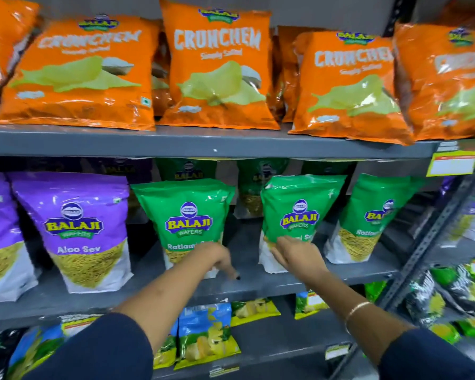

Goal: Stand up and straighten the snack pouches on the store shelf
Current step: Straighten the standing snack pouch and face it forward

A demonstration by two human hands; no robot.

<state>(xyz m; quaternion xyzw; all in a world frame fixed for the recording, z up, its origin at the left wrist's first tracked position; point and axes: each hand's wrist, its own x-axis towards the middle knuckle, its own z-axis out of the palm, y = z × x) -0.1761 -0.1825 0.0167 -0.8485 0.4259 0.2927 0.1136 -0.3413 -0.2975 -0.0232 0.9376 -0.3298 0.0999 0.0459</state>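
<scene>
My left hand [219, 257] and right hand [296, 256], fingers loosely spread and grasping nothing, press the bases of two glossy green stand-up snack pouches [188, 215] [296, 212] near the grey metal shelf's [258, 282] front edge, to steady them upright.

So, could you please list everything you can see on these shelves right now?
Crunchem bags: five in front, more behind, orange, top shelf.
Aloo Sev pouches: two in front, purple, middle shelf left, upright.
Ratlami Sev pouches: three in front, more behind, green, middle shelf centre and right.
Blue bags: a few, blue and yellow, bottom shelf.
Price tag: one, yellow, top shelf edge, right.
Side rack packs: several, black and green, far right.
Shelves: grey metal.
Bangle: one, gold, right wrist.
Sleeves: two, dark navy.
Left hand: at the middle green pouch's base.
Right hand: at the next green pouch's base.
</scene>
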